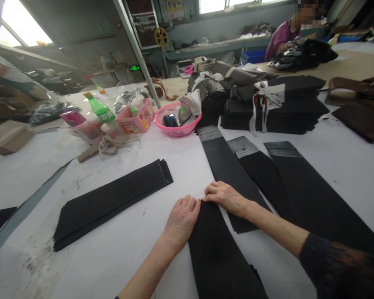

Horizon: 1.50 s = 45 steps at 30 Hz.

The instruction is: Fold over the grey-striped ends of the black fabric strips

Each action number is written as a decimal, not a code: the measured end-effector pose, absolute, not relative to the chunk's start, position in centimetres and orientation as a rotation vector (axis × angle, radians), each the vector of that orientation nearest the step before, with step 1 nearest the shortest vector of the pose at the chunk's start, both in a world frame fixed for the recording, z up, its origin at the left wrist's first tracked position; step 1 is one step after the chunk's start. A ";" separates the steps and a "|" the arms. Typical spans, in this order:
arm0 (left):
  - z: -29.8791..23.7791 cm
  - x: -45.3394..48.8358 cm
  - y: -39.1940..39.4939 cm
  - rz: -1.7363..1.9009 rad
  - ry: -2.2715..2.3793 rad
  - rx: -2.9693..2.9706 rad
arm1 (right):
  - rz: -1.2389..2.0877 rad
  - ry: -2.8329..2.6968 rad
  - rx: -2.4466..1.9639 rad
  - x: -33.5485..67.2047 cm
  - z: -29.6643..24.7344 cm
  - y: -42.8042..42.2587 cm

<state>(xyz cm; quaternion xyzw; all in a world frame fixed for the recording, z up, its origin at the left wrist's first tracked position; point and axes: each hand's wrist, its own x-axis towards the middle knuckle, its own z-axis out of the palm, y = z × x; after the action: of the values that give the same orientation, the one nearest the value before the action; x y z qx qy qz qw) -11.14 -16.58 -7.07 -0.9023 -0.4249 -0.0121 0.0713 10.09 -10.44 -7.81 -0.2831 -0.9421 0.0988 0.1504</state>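
Fabric strip (218, 253) under both hands

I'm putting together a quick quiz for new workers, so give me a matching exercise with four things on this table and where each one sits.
Things:
1. pink bowl
2. green bottle
3. stack of black fabric strips
4. left hand

Places:
A. on the near end of a black fabric strip
B. left of the hands, lying flat on the table
C. mid-table, holding small items
D. tilted, beside the pink box

Pairs: 1-C, 2-D, 3-B, 4-A
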 end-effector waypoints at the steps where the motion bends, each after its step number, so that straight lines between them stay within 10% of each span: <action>1: -7.0 -11.0 -16.6 -0.033 -1.278 -2.714 | 0.279 -2.699 -0.818 10.1 -7.9 -10.4; 45: -7.0 -9.7 -16.4 0.015 -1.323 -2.693 | 0.210 -2.602 -0.949 12.0 -8.7 -11.0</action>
<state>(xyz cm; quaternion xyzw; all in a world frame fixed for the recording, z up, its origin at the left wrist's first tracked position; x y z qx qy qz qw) -9.67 -16.39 -7.04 -0.8953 -0.4399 0.0048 0.0703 11.95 -10.99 -8.67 -0.3361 -0.9212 0.0744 0.1811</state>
